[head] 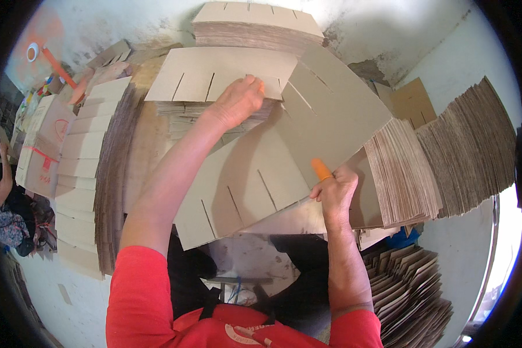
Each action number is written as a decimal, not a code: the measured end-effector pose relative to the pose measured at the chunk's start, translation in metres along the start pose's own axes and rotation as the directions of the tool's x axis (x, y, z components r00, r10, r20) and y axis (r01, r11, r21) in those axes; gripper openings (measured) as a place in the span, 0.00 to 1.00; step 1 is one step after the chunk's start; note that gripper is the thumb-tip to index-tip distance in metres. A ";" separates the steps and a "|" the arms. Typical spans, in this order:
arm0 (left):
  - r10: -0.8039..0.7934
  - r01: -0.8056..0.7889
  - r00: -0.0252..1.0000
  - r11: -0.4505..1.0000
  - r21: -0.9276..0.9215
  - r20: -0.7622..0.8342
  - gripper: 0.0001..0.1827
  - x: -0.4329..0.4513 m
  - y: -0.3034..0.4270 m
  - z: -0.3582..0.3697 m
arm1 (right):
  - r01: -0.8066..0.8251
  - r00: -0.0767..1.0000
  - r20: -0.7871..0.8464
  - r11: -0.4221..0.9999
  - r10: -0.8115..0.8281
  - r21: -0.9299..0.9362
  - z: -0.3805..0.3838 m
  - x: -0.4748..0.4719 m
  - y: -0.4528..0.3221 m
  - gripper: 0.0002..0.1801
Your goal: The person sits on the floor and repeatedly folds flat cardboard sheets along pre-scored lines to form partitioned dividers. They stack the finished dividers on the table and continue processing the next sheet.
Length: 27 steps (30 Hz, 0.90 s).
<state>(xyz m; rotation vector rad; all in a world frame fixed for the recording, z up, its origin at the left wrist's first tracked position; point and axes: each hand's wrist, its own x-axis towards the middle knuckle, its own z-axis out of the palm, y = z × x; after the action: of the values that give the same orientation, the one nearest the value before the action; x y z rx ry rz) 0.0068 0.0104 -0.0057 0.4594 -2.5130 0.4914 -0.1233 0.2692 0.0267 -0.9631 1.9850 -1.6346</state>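
My left hand (242, 101) rests with curled fingers on a slotted cardboard sheet (182, 65) atop a stack in front of me. Whether the fingers pinch that sheet or only press on it is unclear. An orange finger cot (321, 169) covers one digit of my right hand (340, 188). This hand grips the near edge of another slotted cardboard sheet (335, 108), which slants across the middle right. Beneath it, a further slotted sheet (243, 182) lies angled towards my lap, partly shaded by my left arm.
A tall cardboard stack (256, 32) stands against the back wall. Upright bundles of sheets (402, 174) flank the right side, with more sheets (409, 291) below. To the left are a long row of sheets (85, 143), a carton (43, 148) and another person's arm (4, 174).
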 end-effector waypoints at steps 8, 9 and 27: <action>-0.018 0.021 0.961 1.000 -0.009 0.276 0.11 -0.013 0.034 -0.040 | -0.041 0.999 0.022 0.998 0.040 0.055 0.003 -0.002 -0.005 0.18; 0.008 0.012 0.979 0.995 -0.097 0.203 0.10 -0.016 0.041 -0.046 | -0.039 0.999 0.027 0.996 0.037 0.076 0.004 -0.002 -0.007 0.18; -0.185 0.123 0.980 0.863 -0.489 -0.079 0.24 -0.066 0.167 -0.133 | 0.071 0.997 -0.011 0.997 -0.071 -0.023 0.006 -0.014 -0.021 0.11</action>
<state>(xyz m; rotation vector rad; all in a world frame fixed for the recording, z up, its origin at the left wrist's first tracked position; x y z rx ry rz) 0.0478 0.2281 0.0210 0.4121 -2.3383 -0.1718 -0.1041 0.2736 0.0436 -1.0463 2.0024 -1.6620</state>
